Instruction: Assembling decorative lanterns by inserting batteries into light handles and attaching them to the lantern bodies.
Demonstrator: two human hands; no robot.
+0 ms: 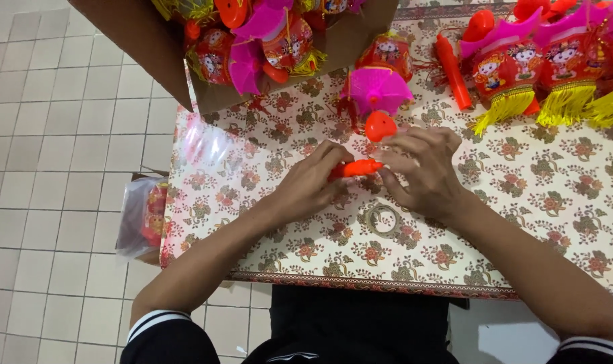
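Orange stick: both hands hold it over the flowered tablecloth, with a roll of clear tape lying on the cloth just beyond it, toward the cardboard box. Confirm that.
One detail is wrong. In the head view the roll of clear tape lies nearer the person than the orange stick, not toward the cardboard box. The left hand and right hand do hold the stick over the flowered tablecloth.

Even, bright light from overhead, prob. indoor; colours vivid, esp. the red and pink lanterns (pixel 522 67) at the top edge, no blown-out patches. Shadows soft and short: faint dark under the hands (pixel 370 178) on the worktop (pixel 556 202), deeper shade below its near edge. Glare only on the clear plastic wrap (pixel 205 143) at the worktop's left end; focus fairly sharp mid-frame, slight softness on fingers and toward corners, mild wide-angle bend in the floor tiles (pixel 57 135).
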